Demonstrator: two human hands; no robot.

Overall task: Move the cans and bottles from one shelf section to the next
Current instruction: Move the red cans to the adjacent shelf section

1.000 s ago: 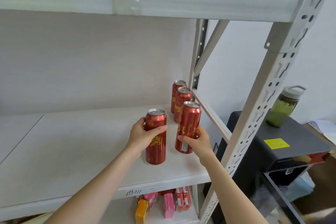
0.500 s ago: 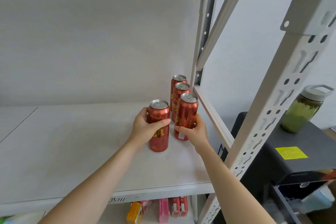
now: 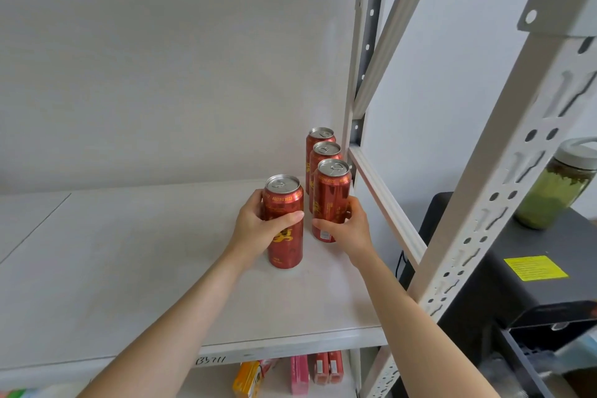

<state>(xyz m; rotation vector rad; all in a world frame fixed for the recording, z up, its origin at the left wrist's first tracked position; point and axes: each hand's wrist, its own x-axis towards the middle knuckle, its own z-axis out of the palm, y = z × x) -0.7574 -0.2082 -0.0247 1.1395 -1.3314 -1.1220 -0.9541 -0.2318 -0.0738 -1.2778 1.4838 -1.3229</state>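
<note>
Right can (image 3: 331, 200) upright now, left can (image 3: 284, 229) held

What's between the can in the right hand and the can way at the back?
One more red can stands between the held can and the back can, in the head view.

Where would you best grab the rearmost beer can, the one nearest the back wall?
Around its upper body, coming from the left. The rearmost beer can stands upright with a second can close in front and the shelf post to its right, so its left side looks most open.
</note>
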